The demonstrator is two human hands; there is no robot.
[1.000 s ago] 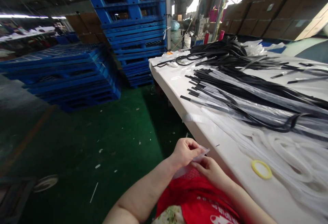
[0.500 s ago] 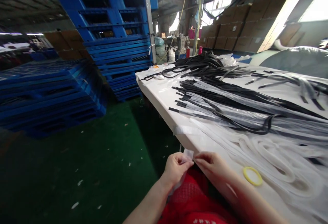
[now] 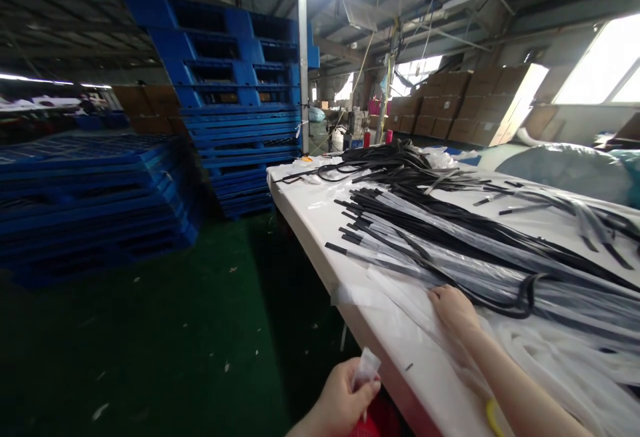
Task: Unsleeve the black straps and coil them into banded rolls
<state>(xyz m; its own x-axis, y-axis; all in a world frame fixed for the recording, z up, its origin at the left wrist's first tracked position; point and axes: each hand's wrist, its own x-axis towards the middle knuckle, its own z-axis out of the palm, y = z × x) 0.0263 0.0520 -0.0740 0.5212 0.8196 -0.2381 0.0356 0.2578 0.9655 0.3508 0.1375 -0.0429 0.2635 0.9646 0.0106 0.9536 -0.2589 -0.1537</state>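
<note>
Pallets (image 3: 90, 203) of blue plastic lie in a low stack at the far left. A taller stack (image 3: 240, 110) stands behind them, close to the far left corner of the tabletop (image 3: 320, 223). The green floor (image 3: 175, 330) between the pallets and the tabletop's left edge is open, with only small scraps lying on it.

The left hand (image 3: 340, 403) is at the near edge of view, left of and below the tabletop's left edge. Its fingers are closed on a small clear plastic piece (image 3: 367, 365), which stands up out of the grip, clear of the tabletop.

The right hand (image 3: 453, 307) rests on the tabletop, back upward, on clear film at the near end of the black strips (image 3: 450, 223). Whether its fingers grip anything cannot be told. The strips run from there to the far right and cover most of the surface, leaving a bare band along the left edge.

A yellow ring (image 3: 493, 417) shows partly beneath the right forearm. White coiled material (image 3: 575, 363) fills the near right. Cardboard boxes (image 3: 465, 103) line the far wall.
</note>
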